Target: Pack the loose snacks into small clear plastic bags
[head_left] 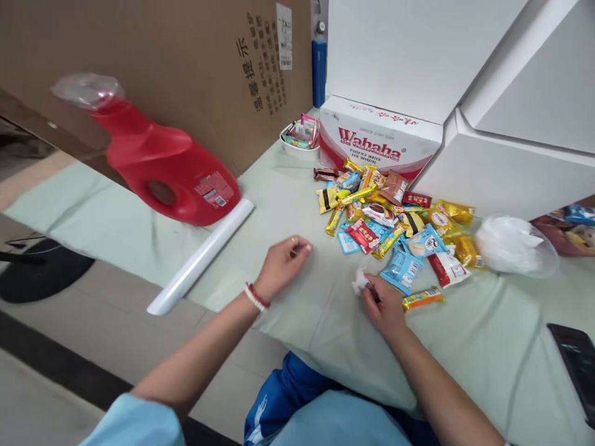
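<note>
My left hand (283, 263) rests low over the green-covered table, left of the snacks. Its thumb and index finger are pinched together; whether something tiny is between them is too small to tell. My right hand (383, 303) is closed on a crumpled white wad (359, 282), which sticks out past the fingertips; I cannot tell if it is tissue or thin plastic. Just beyond this hand lies a loose pile of wrapped snacks (365, 235) in yellow, blue, red and brown. Beside its knuckles are a blue snack packet (402, 270) and an orange-yellow snack bar (423, 298).
Left stand a red jug (171, 167) and a white roll (202, 257). Behind are a large brown carton (186, 74), a white bowl of packets (300, 150) and a Wahaha box (379, 139). A bundle of clear bags (514, 244) and a phone (574, 359) lie right.
</note>
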`<state>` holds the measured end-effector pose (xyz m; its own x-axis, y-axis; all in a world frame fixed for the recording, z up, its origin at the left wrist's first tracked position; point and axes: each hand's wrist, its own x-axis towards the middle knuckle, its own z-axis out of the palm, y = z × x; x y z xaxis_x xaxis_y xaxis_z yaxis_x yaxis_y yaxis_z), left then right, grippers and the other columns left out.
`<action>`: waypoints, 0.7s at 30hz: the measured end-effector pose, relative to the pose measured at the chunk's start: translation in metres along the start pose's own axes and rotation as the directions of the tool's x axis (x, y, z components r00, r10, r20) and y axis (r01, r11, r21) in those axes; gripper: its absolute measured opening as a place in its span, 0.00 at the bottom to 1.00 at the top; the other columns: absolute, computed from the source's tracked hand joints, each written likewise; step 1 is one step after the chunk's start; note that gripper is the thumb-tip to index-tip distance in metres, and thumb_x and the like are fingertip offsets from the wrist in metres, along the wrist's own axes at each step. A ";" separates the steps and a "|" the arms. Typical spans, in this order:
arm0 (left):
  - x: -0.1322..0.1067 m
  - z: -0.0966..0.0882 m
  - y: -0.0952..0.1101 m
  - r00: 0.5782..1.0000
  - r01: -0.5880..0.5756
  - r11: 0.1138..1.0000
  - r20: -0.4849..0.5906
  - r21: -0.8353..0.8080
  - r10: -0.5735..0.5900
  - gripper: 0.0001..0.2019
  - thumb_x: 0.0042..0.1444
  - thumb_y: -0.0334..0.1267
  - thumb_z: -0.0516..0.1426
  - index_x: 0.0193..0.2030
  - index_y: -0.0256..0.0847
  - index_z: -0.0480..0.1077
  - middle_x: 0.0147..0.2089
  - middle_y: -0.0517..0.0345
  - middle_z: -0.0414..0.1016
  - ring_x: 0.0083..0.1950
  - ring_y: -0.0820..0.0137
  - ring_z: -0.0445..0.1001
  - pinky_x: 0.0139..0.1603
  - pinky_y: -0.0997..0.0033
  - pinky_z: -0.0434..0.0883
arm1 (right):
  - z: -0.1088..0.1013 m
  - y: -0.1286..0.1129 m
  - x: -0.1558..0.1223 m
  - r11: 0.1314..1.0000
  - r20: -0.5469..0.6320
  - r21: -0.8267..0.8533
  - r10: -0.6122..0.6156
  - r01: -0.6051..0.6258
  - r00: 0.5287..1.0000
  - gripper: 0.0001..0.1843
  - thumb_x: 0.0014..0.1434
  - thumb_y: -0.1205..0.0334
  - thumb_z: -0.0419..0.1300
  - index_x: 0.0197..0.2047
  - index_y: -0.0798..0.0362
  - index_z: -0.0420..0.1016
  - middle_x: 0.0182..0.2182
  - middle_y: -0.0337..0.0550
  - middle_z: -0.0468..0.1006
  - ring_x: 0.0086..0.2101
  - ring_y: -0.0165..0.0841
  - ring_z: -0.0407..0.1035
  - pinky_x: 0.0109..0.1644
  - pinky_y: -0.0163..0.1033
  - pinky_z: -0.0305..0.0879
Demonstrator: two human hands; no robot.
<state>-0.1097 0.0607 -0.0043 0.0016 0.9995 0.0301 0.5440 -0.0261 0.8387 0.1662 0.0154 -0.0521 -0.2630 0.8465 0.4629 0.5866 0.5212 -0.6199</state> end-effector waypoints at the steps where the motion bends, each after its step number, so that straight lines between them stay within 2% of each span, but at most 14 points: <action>1: 0.025 -0.007 -0.005 0.998 0.020 0.997 -0.059 0.073 -0.016 0.11 0.64 0.43 0.54 0.39 0.40 0.75 0.37 0.56 0.80 0.38 0.67 0.76 0.42 0.69 0.71 | 0.000 0.001 -0.001 1.000 -0.015 -0.004 0.015 -0.015 1.000 0.09 0.68 0.68 0.55 0.50 0.51 0.73 0.31 0.39 0.76 0.29 0.32 0.72 0.34 0.36 0.69; 4: 0.110 -0.018 -0.018 0.989 0.038 0.932 -0.146 0.361 0.016 0.09 0.62 0.37 0.53 0.41 0.40 0.75 0.41 0.52 0.80 0.42 0.64 0.77 0.49 0.64 0.72 | 0.000 0.001 -0.002 1.000 0.013 0.018 0.001 -0.001 1.000 0.09 0.68 0.68 0.56 0.50 0.51 0.72 0.31 0.39 0.76 0.29 0.32 0.73 0.34 0.35 0.69; 8: 0.214 -0.016 -0.025 0.980 0.052 0.881 -0.194 0.471 0.046 0.17 0.58 0.30 0.54 0.53 0.36 0.73 0.56 0.41 0.76 0.54 0.56 0.75 0.61 0.55 0.68 | 0.000 0.000 0.001 0.998 0.046 0.055 -0.027 0.024 0.999 0.10 0.68 0.69 0.55 0.50 0.52 0.71 0.32 0.40 0.76 0.30 0.32 0.73 0.33 0.35 0.69; 11: 0.268 -0.009 -0.027 0.978 0.036 0.859 -0.195 0.511 0.075 0.25 0.57 0.28 0.55 0.63 0.37 0.68 0.66 0.40 0.68 0.65 0.52 0.68 0.66 0.51 0.64 | 0.002 0.002 0.002 0.998 0.041 0.063 -0.019 0.016 0.999 0.11 0.68 0.69 0.55 0.51 0.51 0.71 0.32 0.41 0.77 0.31 0.33 0.74 0.34 0.36 0.70; 13: 0.293 -0.003 -0.027 0.981 0.030 0.853 -0.181 0.521 0.076 0.30 0.57 0.26 0.56 0.67 0.37 0.64 0.70 0.40 0.64 0.68 0.52 0.65 0.68 0.51 0.61 | 0.003 0.003 0.001 0.997 0.044 0.072 -0.016 0.013 0.999 0.11 0.67 0.69 0.55 0.51 0.51 0.71 0.33 0.42 0.78 0.31 0.34 0.74 0.34 0.36 0.70; 16: 0.316 0.003 -0.029 0.985 0.046 0.858 -0.168 0.512 0.047 0.30 0.58 0.24 0.57 0.69 0.31 0.61 0.68 0.37 0.64 0.64 0.56 0.68 0.67 0.56 0.62 | 0.004 0.003 0.001 0.996 0.075 0.090 -0.006 -0.001 0.997 0.11 0.67 0.70 0.55 0.51 0.51 0.71 0.33 0.43 0.78 0.31 0.34 0.74 0.33 0.36 0.69; 19: 0.322 0.005 -0.032 0.981 0.061 0.861 -0.189 0.505 0.042 0.29 0.59 0.24 0.56 0.69 0.27 0.61 0.66 0.37 0.67 0.63 0.59 0.70 0.66 0.62 0.62 | 0.004 0.003 0.002 0.996 0.100 0.089 0.011 -0.020 0.995 0.11 0.67 0.70 0.54 0.50 0.51 0.72 0.32 0.42 0.77 0.30 0.34 0.74 0.32 0.36 0.68; 21: 0.312 0.004 -0.035 0.973 0.062 0.857 -0.220 0.512 0.062 0.29 0.60 0.24 0.55 0.69 0.30 0.62 0.65 0.38 0.68 0.63 0.59 0.69 0.67 0.63 0.62 | 0.005 0.002 0.003 0.996 0.104 0.085 0.024 -0.033 0.994 0.10 0.68 0.70 0.54 0.50 0.52 0.72 0.32 0.42 0.77 0.30 0.34 0.74 0.31 0.36 0.67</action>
<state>-0.1251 0.3737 -0.0268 -0.1498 0.9681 0.2008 0.8959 0.0470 0.4417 0.1629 0.0196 -0.0553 -0.3270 0.8656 0.3793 0.5274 0.5002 -0.6867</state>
